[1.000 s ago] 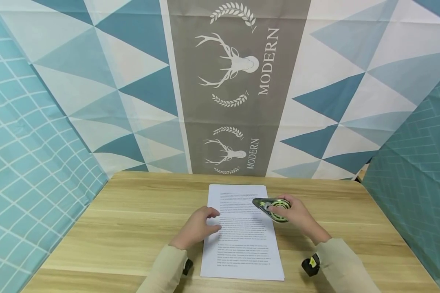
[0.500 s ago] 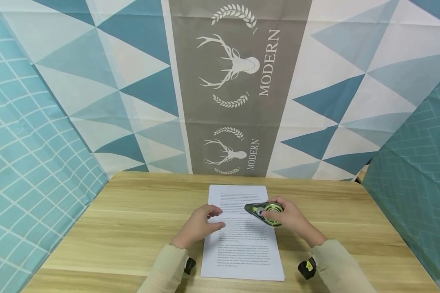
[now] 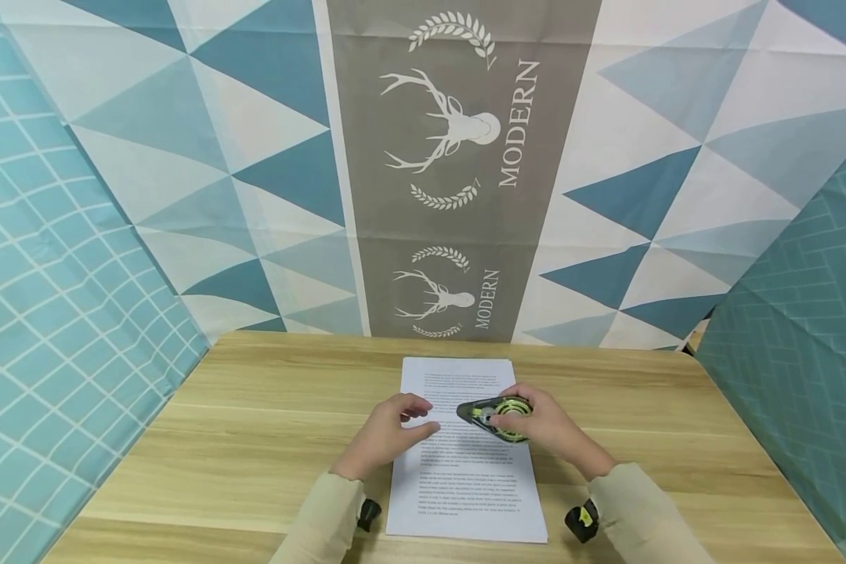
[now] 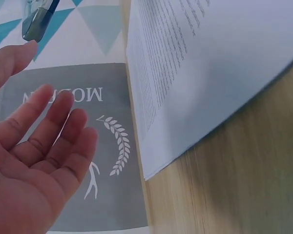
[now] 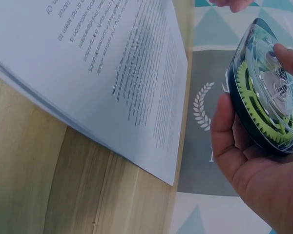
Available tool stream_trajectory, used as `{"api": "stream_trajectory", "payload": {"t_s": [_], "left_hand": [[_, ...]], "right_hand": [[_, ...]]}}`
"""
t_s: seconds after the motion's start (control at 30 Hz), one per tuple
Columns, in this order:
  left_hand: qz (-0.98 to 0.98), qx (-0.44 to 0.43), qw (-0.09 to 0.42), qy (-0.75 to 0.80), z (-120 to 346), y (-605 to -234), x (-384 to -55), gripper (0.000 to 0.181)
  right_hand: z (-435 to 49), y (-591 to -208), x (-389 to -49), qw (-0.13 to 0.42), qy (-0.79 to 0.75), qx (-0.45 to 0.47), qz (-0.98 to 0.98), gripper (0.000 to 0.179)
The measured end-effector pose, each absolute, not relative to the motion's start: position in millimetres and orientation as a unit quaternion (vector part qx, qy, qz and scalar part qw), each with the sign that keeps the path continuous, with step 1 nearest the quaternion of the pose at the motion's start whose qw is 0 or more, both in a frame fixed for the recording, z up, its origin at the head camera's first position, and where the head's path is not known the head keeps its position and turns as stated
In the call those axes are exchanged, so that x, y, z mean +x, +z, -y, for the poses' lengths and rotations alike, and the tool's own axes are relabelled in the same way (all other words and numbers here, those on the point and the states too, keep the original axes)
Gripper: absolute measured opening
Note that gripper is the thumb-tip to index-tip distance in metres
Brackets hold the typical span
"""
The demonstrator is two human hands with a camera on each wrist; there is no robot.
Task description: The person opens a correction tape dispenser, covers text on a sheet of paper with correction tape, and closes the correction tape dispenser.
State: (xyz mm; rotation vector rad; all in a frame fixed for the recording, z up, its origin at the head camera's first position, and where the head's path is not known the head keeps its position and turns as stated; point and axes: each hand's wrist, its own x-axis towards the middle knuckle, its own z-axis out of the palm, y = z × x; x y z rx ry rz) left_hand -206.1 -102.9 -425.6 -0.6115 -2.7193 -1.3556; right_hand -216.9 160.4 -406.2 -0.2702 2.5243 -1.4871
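My right hand (image 3: 546, 427) grips a correction tape dispenser (image 3: 511, 421) above the printed paper. Through its clear case a green gear wheel (image 5: 256, 107) shows in the right wrist view, and its tip points left. My left hand (image 3: 388, 431) hovers over the paper's left edge, fingers loosely bent and apart, nothing between them. In the left wrist view that hand (image 4: 39, 146) has its palm showing, with the dispenser's capped tip (image 4: 36, 24) beyond the thumb. Under both hands lies a stack of printed paper (image 3: 465, 493), flat on the table.
The wooden table (image 3: 275, 439) extends on both sides of the paper. A patterned cloth backdrop (image 3: 444, 196) rises behind its far edge, with tiled cloth (image 3: 63, 258) at the left and darker cloth (image 3: 797, 345) at the right. Black wrist straps sit near both sleeves.
My right hand has moved left and slightly nearer to me, carrying the dispenser further over the paper. My left hand has shifted slightly right. The paper stays in place.
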Motion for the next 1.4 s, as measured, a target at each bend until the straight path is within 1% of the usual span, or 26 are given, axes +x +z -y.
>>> {"api": "stream_trajectory", "payload": {"t_s": [0.47, 0.8, 0.93, 1.4], "left_hand": [[0.861, -0.202, 0.016, -0.467, 97.8, -421.1, -203.8, 0.035], [0.85, -0.204, -0.004, -0.485, 95.0, -420.2, -202.5, 0.038], [0.849, -0.205, -0.006, -0.487, 94.5, -422.1, -203.0, 0.041], [0.852, -0.213, -0.009, -0.477, 89.4, -421.5, -202.4, 0.039]], "right_hand": [[-151.6, -409.2, -217.9, 0.107, -0.499, -0.131, -0.85, 0.041], [-145.4, -404.3, -214.6, 0.113, -0.502, -0.136, -0.847, 0.039], [-144.0, -403.5, -213.7, 0.113, -0.505, -0.141, -0.844, 0.039], [-142.3, -406.9, -213.4, 0.124, -0.503, -0.159, -0.84, 0.037]]}}
